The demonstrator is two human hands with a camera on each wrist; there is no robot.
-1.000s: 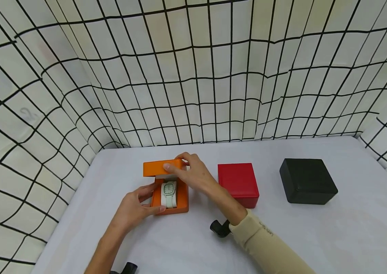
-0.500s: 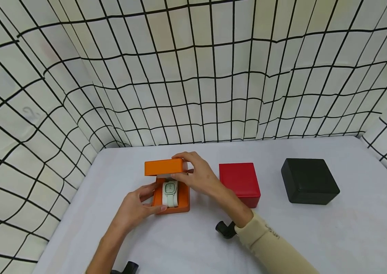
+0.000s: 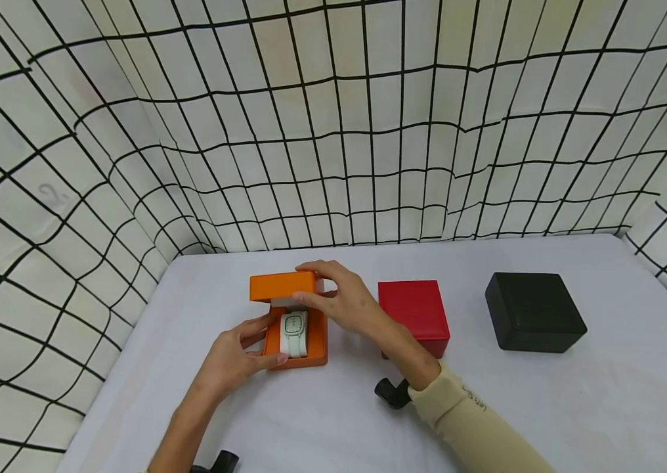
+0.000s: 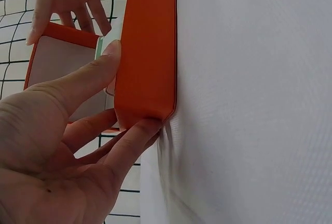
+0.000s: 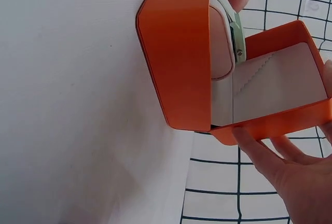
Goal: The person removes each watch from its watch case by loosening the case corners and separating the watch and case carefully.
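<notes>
An orange hinged box (image 3: 312, 341) stands on the white table (image 3: 322, 420), its lid (image 3: 282, 286) raised at the back. Inside, a pale green watch (image 3: 295, 332) lies over a white cushion. My left hand (image 3: 237, 355) grips the box's near left corner, thumb on the front rim, fingers along the side (image 4: 146, 53). My right hand (image 3: 339, 299) holds the lid's right end, thumb under the edge and fingers over the top. In the right wrist view the lid (image 5: 282, 92) shows its cream lining, with the watch (image 5: 233, 24) on its cushion.
A shut red box (image 3: 413, 314) sits just right of the orange one, partly behind my right forearm. A shut black box (image 3: 533, 310) stands further right. Grid-patterned cloth walls (image 3: 333, 131) close the back and both sides of the table.
The lid has swung slightly further back and up under my right hand. My left hand stays on the box base.
</notes>
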